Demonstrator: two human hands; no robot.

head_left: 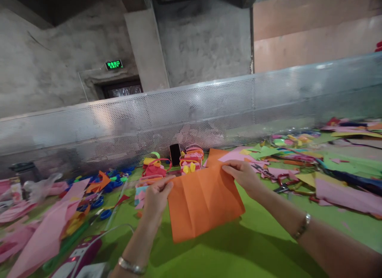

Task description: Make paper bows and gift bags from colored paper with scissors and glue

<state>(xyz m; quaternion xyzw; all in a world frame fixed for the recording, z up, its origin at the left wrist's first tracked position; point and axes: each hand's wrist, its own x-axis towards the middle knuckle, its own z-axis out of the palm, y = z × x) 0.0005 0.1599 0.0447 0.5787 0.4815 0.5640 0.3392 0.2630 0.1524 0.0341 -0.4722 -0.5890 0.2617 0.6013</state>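
Right, biggest first: perforated metal screen (209, 110) runs across the back of the desk (227, 250), which has a green top. Landmark for everything below is the orange paper sheet (204, 198).

Orange paper sheet sits centre, lifted just above the desk, creased with several fold lines, lower edge tilted toward me. Both my hands are on it. Left hand (156, 196) is closed on its left edge, thumb on top. Right hand (243, 176) pinches its upper right corner, fingers narrow.

Left of the sheet: a large pink paper sheet (47, 234) lying flat, with blue scissors (98, 202) between it and the sheet. A white cable (101, 234) curves across the desk below my left hand.

Behind the sheet, near the screen: a black phone (175, 153) standing upright, with small folded paper baskets (189, 160) in red, pink and yellow just beside it.

Right of the sheet: a spread of loose paper scraps (298, 154) in green, pink and yellow, and red-handled scissors (283, 186) close to my right forearm.

Bracelet on each wrist; the right one (303, 226) shows clearly.
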